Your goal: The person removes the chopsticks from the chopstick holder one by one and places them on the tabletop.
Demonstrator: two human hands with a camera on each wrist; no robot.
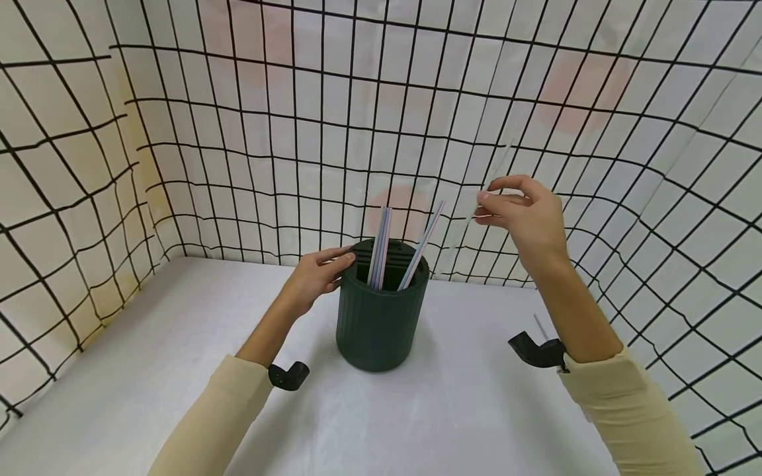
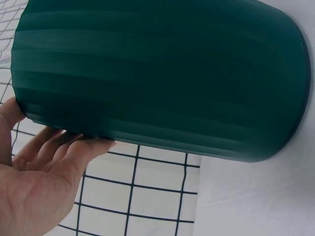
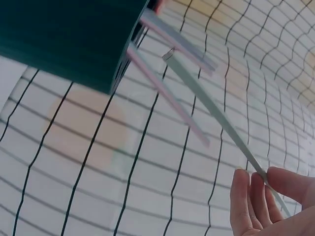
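Note:
A dark green ribbed cylindrical holder [image 1: 381,327] stands upright on the white table, with several pink and bluish drinking straws [image 1: 381,248] in it. One group leans toward the left part of the opening, and other straws [image 1: 421,246] tilt right. My left hand [image 1: 315,274] holds the holder's left side near the rim, thumb and fingers against its outer wall [image 2: 147,73]. Raised to the right of the holder, my right hand [image 1: 524,215] pinches a pale, thin straw [image 3: 216,113] between thumb and fingertips. Its lower end hangs close to the standing straws in the right wrist view.
Black wire mesh [image 1: 321,132] walls enclose the table [image 1: 452,410] at the back and both sides, with pale sheeting behind. A thin grey stick [image 1: 540,326] lies on the table at the right, partly hidden by the right forearm.

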